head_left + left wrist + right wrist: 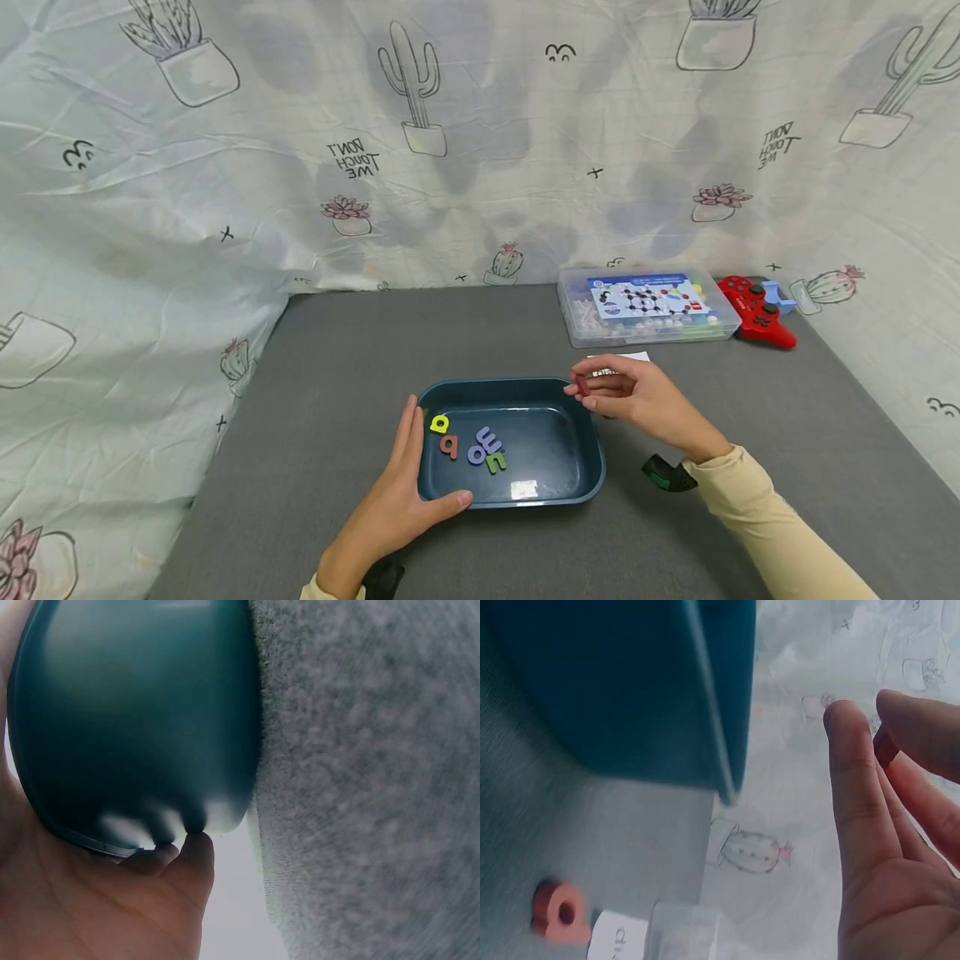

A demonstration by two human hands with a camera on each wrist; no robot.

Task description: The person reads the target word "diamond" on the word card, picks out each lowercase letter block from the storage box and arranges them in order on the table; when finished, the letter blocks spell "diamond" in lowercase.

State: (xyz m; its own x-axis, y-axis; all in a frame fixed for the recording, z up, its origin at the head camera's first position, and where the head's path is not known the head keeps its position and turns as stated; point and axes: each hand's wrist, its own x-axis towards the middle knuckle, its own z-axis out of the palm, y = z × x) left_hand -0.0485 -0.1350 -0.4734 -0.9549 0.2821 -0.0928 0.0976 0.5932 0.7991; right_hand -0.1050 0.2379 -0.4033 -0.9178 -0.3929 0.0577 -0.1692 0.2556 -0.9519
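Observation:
A dark blue tray lies on the grey table. My left hand holds it at the near left corner, fingers along the left wall and thumb at the front rim; the left wrist view shows fingertips against the tray's outside wall. Inside, on the left, lie foam letters: a yellow one, a red one, two purple ones and a green one. Above the tray's far right corner, my right hand pinches a small dark red piece, mostly hidden by the fingers.
In the right wrist view a red letter lies on the table beside a white printed card. A clear plastic box and a red game controller stand at the back right. A patterned cloth hangs behind the table.

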